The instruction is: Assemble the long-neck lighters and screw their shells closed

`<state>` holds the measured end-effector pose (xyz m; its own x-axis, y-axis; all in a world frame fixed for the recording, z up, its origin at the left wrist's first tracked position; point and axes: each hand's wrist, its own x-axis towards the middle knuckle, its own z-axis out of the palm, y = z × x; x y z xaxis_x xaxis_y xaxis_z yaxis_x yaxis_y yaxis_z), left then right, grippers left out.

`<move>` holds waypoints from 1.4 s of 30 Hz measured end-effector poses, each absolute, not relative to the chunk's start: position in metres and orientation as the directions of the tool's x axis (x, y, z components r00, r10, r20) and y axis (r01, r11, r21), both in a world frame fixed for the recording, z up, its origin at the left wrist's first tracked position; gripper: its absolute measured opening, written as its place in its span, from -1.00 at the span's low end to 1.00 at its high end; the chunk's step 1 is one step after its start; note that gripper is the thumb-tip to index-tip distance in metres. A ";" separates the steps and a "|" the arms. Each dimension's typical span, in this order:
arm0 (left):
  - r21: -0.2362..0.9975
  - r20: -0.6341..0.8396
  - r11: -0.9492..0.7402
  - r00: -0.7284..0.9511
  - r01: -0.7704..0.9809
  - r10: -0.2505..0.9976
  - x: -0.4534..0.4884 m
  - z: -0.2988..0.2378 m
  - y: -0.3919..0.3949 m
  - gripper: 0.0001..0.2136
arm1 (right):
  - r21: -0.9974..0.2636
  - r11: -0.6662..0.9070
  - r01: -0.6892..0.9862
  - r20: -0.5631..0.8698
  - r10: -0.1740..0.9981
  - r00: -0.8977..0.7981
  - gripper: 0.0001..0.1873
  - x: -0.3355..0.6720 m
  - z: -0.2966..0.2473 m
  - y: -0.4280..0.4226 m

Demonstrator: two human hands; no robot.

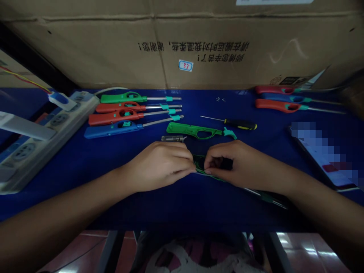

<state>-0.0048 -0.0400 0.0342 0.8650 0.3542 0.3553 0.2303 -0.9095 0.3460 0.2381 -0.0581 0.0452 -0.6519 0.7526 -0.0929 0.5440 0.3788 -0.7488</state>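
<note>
My left hand (163,163) is closed, its fingertips gripping the green body of a long-nosed lighter (200,167) at the table's near part. Closed in a pinch, my right hand (247,167) holds the same body just to the right. The lighter's metal tube sticks out to the right below my right wrist. Much of the body is hidden behind my fingers. Just beyond my hands lie a loose green casing half (184,129), a teal trigger piece (229,133) and a small clear fuel tank (172,138).
Behind them are a screwdriver (241,124) and several tiny screws (220,99). Assembled lighters (109,118) lie at left, others (277,105) at back right. A power strip (54,138) flanks the left, a phone (324,155) the right. A cardboard box (113,49) walls the back.
</note>
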 end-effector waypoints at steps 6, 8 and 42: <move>0.082 0.288 -0.961 0.917 0.264 0.276 -0.003 0.039 -0.047 -0.78 | -0.707 0.426 0.564 -0.063 0.757 -0.650 -0.88 0.236 0.045 -0.062; 0.018 0.273 -0.966 0.929 0.256 0.251 -0.003 0.042 -0.048 -0.80 | -0.702 0.438 0.561 -0.058 0.750 -0.659 -0.89 0.236 0.045 -0.061; 0.190 0.401 -0.932 0.842 0.310 0.362 0.007 0.026 -0.047 -0.79 | -0.670 0.558 0.490 -0.012 0.651 -0.759 -0.85 0.252 0.053 -0.047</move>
